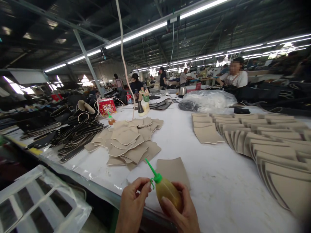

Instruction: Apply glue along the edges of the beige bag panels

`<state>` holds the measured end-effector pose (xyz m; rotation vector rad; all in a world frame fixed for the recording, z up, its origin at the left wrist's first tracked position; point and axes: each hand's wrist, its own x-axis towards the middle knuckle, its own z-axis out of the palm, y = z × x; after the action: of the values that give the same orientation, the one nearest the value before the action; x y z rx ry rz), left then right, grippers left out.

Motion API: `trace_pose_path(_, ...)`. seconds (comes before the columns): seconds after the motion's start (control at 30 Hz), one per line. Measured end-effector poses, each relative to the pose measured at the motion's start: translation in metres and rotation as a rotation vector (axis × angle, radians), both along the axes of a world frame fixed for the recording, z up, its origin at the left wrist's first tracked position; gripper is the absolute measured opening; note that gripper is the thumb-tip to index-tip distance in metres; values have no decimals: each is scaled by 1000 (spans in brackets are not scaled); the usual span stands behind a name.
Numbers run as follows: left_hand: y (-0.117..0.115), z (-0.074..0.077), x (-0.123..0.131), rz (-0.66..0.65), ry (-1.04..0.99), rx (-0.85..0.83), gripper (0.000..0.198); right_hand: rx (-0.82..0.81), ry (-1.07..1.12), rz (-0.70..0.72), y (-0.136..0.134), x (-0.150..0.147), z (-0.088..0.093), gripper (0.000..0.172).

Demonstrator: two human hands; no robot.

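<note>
My right hand [182, 207] is wrapped round a squeeze bottle [167, 191] of amber liquid with a green pointed nozzle, tilted up and to the left. The thumb and forefinger of my left hand [135, 200] pinch the small green cap strap [152, 183] hanging from the bottle's neck. Just behind the bottle, a single beige panel [173, 168] lies flat on the white table [194, 161]. Farther back is a loose heap of beige panels [131, 139]. On the right, more panels [267, 139] lie in overlapping rows.
Black strips [80, 136] are piled on the left, near a second green-tipped bottle [111, 119] and a red box [107, 106]. A plastic-wrapped bundle [209, 101] lies at the back. A white-taped frame [43, 204] stands lower left. A co-worker [234, 76] sits beyond the table.
</note>
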<state>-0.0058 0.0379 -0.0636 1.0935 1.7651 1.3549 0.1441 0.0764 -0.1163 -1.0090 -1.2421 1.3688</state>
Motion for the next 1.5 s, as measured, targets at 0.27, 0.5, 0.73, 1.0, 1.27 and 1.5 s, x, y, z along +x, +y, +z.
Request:
trace_pose_path(0.27,0,11,3,46,-72,17,45,-36,75,47,-2,-2,6,53)
trace_pose_path(0.5,-4,10,1,-5,-243,59,38,-89,133,95,5,2,11,49)
trace_pose_path(0.73,3,7,-8,60,-370,147,39,-94,133,103,8,3,9,49)
trace_pose_path(1.0,21,0,12,22,-11,163,32,-62,153,144,9,7,11,43)
trace_pose_path(1.27,24,-6,11,35,170,241,22,-43,157,160,14,5,6,43)
trace_pose_path(1.5,25,-7,11,-31,317,295,16,-22,210,177,12,4,0,41)
